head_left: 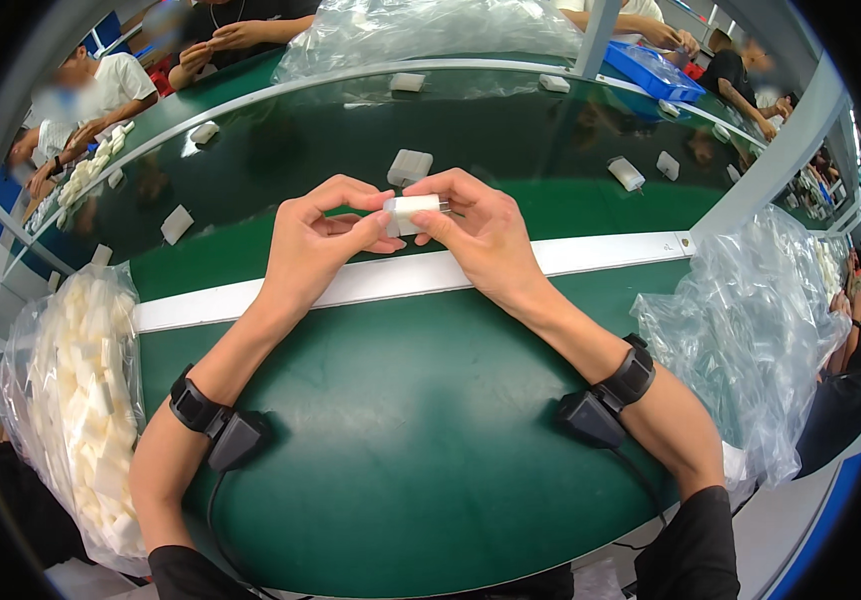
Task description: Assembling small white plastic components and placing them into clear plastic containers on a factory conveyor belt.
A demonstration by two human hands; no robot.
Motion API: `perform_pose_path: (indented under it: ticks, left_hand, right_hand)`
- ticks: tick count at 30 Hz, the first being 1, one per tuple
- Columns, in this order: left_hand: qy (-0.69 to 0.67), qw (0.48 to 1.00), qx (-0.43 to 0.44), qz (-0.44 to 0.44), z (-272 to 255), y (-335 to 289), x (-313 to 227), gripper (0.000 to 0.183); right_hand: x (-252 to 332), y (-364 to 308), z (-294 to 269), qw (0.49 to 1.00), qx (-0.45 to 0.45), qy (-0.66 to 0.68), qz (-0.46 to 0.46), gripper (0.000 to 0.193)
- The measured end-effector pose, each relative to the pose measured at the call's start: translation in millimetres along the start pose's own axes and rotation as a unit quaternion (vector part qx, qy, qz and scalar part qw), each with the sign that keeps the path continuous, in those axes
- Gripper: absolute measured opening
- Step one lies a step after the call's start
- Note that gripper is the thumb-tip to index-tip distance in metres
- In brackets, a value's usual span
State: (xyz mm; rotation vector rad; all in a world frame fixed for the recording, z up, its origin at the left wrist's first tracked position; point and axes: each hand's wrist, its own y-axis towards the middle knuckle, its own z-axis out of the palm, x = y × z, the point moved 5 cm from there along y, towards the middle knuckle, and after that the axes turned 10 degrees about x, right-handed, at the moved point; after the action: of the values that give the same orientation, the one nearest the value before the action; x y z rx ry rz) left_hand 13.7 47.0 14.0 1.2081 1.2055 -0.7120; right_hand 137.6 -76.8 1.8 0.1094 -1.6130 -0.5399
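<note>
Between my two hands is a small white plug-in charger (414,206), its metal prongs pointing right. The fingertips of my left hand (325,230) pinch its left end. My right hand (480,225) grips the pronged end between thumb and fingers. Both hands are over the near edge of a dark green conveyor belt (290,150), above a white rail (590,255). Just beyond my fingers, another white charger (410,167) lies on the belt.
More chargers lie along the belt, including one at the right (626,174) and one at the left (177,225). A clear bag of white pieces (85,400) stands left of the green tabletop (420,420); a crumpled plastic bag (740,330) lies right. Beyond are a blue tray (653,70) and co-workers.
</note>
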Motion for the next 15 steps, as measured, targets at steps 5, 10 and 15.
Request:
perform_pose_path:
  ticks: [5,10,15]
  left_hand:
    - [-0.04,0.998,0.001,-0.039,4.0,0.5,0.5,0.016]
    - [-0.059,0.998,0.011,-0.034,3.6,3.7,4.6,0.017]
    - [0.062,0.996,-0.01,0.065,-0.1,1.1,-2.7,0.027]
  right_hand:
    - [2.6,-4.2,-2.2,0.999,-0.004,-0.035,-0.007,0.018]
    - [2.8,1.0,1.1,0.998,0.011,-0.036,-0.055,0.02]
    - [3.0,1.2,1.5,0.998,-0.021,-0.018,-0.062,0.027]
